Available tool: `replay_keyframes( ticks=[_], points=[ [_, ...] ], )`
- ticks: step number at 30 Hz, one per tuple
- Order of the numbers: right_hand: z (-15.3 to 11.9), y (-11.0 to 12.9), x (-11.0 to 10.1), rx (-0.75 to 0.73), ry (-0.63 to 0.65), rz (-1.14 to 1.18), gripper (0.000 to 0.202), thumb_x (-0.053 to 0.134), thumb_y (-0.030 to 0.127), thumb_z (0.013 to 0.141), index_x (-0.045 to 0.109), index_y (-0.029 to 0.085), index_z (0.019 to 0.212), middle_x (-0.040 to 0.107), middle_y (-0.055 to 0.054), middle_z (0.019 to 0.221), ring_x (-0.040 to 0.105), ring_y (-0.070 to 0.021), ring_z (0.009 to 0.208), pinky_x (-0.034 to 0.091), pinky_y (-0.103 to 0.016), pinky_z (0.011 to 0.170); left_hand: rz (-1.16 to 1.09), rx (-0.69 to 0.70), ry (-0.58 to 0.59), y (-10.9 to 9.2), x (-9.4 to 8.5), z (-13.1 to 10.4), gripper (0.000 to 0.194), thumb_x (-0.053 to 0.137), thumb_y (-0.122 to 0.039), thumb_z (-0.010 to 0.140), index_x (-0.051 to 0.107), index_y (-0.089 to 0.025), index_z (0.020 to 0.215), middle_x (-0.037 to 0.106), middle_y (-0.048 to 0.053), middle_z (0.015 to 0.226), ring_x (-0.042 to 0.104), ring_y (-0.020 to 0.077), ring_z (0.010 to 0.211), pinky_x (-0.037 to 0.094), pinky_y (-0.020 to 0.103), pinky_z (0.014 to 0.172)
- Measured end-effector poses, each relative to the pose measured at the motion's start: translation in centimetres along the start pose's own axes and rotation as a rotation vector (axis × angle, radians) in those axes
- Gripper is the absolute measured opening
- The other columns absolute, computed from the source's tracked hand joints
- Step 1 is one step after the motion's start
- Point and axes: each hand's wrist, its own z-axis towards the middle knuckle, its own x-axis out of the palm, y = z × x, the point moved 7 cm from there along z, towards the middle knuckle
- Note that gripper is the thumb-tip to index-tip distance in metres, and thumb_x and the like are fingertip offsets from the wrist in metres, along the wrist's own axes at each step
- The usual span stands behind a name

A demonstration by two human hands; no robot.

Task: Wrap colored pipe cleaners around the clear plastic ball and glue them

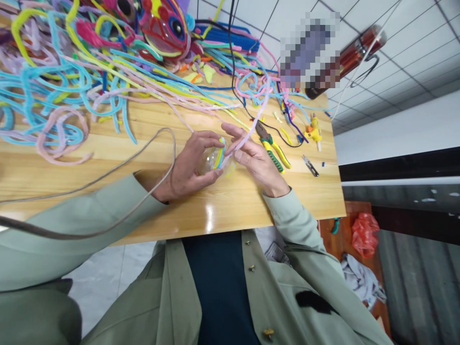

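Note:
My left hand (190, 165) is closed around a clear, rounded plastic piece (205, 163) above the wooden table. Yellow and light blue pipe cleaners (220, 153) run across the right side of that piece, by my left fingertips. My right hand (253, 158) is at the same piece, its fingers bent around a lilac pipe cleaner (257, 117). One end of the lilac strand meets the clear piece; the rest rises past my right fingers towards the back of the table. The underside of the clear piece is hidden by my left hand.
Loose pipe cleaners (68, 86) heap over the back left, beside a colourful fish-like figure (168, 28). Pliers (271, 146), thread snips (310, 166) and a yellow glue gun (314, 130) lie to the right. A red flask (347, 62) stands behind. A cable (136, 153) crosses my left forearm.

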Motion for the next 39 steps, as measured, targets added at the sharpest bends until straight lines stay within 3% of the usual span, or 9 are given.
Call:
replay_keyframes(
  ticks=[6,11,16,21,28,39],
  points=[
    [0.2,0.1,0.5,-0.015,0.038,-0.028,0.045,0.087,0.079,0.103,0.091,0.034,0.097,0.073,0.0,0.176,0.049,-0.0329,0.182,0.031,-0.058,0.155,-0.065,0.002,-0.022,-0.4,0.0,0.2,0.066,0.049,-0.084,0.12,0.063,-0.027,0.152,0.07,0.009,0.163,0.069,0.0371,0.161,0.06,0.078,0.138],
    [0.4,-0.1,0.6,-0.013,0.037,-0.02,0.053,0.089,0.085,0.097,0.088,0.033,0.092,0.074,-0.002,0.174,0.049,-0.033,0.182,0.033,-0.06,0.154,-0.139,0.018,-0.062,-0.4,-0.1,0.2,0.057,0.056,-0.084,0.119,0.065,-0.037,0.15,0.072,0.011,0.161,0.07,0.0394,0.161,0.061,0.08,0.137],
    [0.3,-0.1,0.6,-0.019,0.05,-0.021,0.051,0.086,0.082,0.101,0.089,0.032,0.095,0.075,-0.003,0.174,0.054,-0.0325,0.179,0.034,-0.057,0.154,-0.11,0.031,-0.043,-0.4,0.0,0.1,0.057,0.054,-0.079,0.122,0.063,-0.031,0.152,0.071,0.008,0.163,0.068,0.0377,0.162,0.061,0.075,0.138],
    [0.3,0.0,0.8,-0.003,0.059,0.0,0.053,0.089,0.083,0.098,0.087,0.03,0.09,0.077,-0.005,0.17,0.052,-0.0353,0.18,0.034,-0.06,0.153,-0.145,0.106,-0.107,-0.5,0.0,0.0,0.045,0.067,-0.066,0.119,0.063,-0.036,0.153,0.073,0.01,0.16,0.072,0.037,0.156,0.064,0.071,0.133],
    [0.0,-0.4,0.7,0.051,0.024,0.063,0.045,0.093,0.077,0.098,0.09,0.032,0.098,0.077,-0.003,0.169,0.056,-0.0352,0.176,0.041,-0.057,0.15,-0.074,0.01,-0.027,-0.2,0.1,0.0,0.058,0.054,-0.079,0.119,0.063,-0.031,0.15,0.073,0.009,0.162,0.068,0.0383,0.161,0.059,0.08,0.136],
    [0.3,-1.5,0.0,-0.006,0.013,0.082,0.04,0.094,0.071,0.099,0.09,0.031,0.098,0.078,-0.003,0.168,0.057,-0.0333,0.176,0.042,-0.051,0.148,-0.196,0.121,-0.064,0.0,0.3,0.0,0.053,0.072,-0.07,0.119,0.064,-0.031,0.154,0.071,0.011,0.162,0.07,0.0408,0.158,0.061,0.083,0.133]
  ],
)
